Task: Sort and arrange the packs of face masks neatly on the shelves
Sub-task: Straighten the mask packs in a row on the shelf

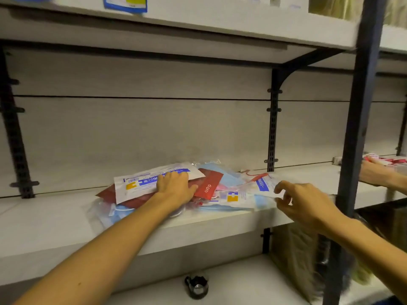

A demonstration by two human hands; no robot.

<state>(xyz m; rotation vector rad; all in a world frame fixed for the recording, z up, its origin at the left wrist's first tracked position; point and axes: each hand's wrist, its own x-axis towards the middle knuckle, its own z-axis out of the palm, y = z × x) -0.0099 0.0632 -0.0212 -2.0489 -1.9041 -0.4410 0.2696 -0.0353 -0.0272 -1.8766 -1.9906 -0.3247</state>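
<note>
A jumbled pile of face mask packs lies on the middle shelf (66, 221). On top sits a white pack with blue print (141, 181), beside it a red pack (209, 187), and clear packs of blue masks (242, 201) spread to the right. My left hand (176, 188) lies flat on the pile, fingers on the white pack's right end. My right hand (301, 201) hovers at the pile's right edge, fingers loosely curled, thumb and forefinger close to a clear pack's corner; whether they touch it is unclear.
A dark steel upright (361, 128) stands just right of my right hand. Another person's hand (374, 172) reaches among red and white packs (392, 160) on the neighbouring shelf. A small black object (196, 285) sits on the lower shelf. A blue-edged pack (125, 3) lies on the upper shelf.
</note>
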